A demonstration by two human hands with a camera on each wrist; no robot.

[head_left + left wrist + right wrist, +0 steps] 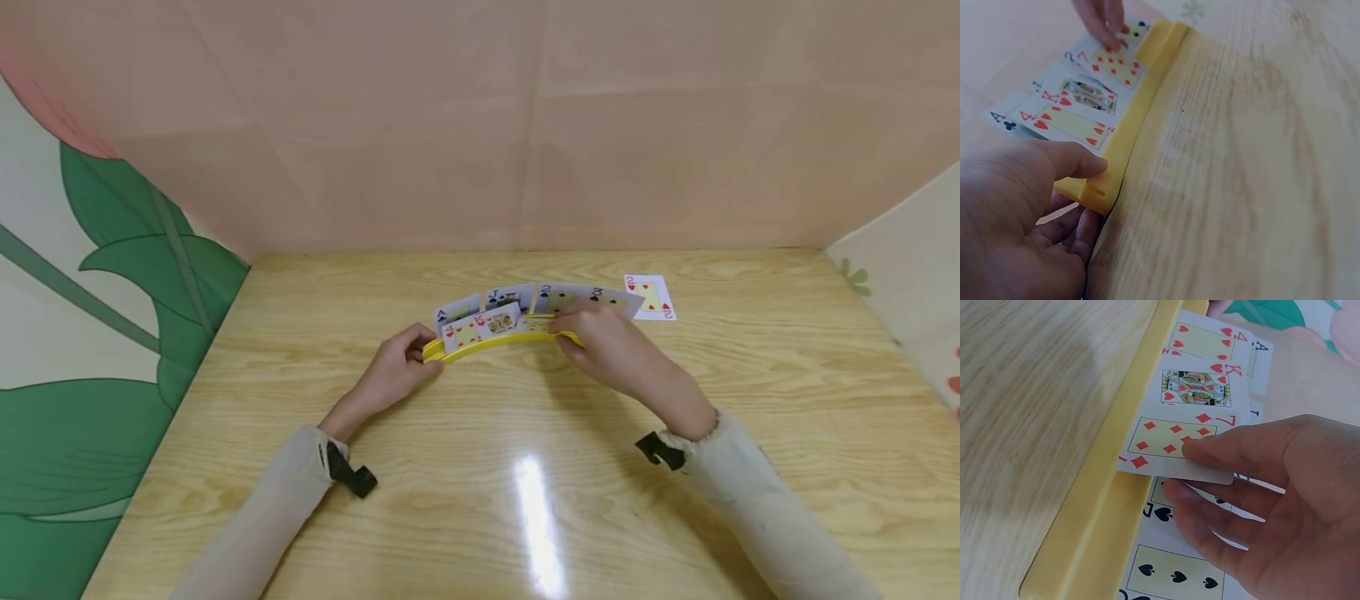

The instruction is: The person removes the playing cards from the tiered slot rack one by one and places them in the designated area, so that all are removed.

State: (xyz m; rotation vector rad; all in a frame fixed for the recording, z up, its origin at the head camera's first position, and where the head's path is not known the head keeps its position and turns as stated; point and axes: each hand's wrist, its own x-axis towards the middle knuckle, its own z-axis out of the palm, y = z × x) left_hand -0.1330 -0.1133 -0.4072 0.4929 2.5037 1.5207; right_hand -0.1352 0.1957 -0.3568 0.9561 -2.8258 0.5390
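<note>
A curved yellow card holder (491,342) stands on the table with playing cards upright in two rows. My left hand (392,367) grips its left end, thumb in front and fingers beneath and behind. With the right hand (609,343) I pinch the seven of diamonds (1155,432), whose lower edge is at the front slot. Beside it in the front row are the king of hearts (1194,387) and the four of hearts (1200,340). The back row has an ace of clubs (1004,122), a jack (504,297) and spade cards (1175,575), partly covered.
A two of hearts (651,297) lies face up on the wooden table (420,517), behind and right of the holder. A plain pinkish backdrop (420,150) rises at the table's back edge. Leaf-patterned cloth (90,350) hangs on the left.
</note>
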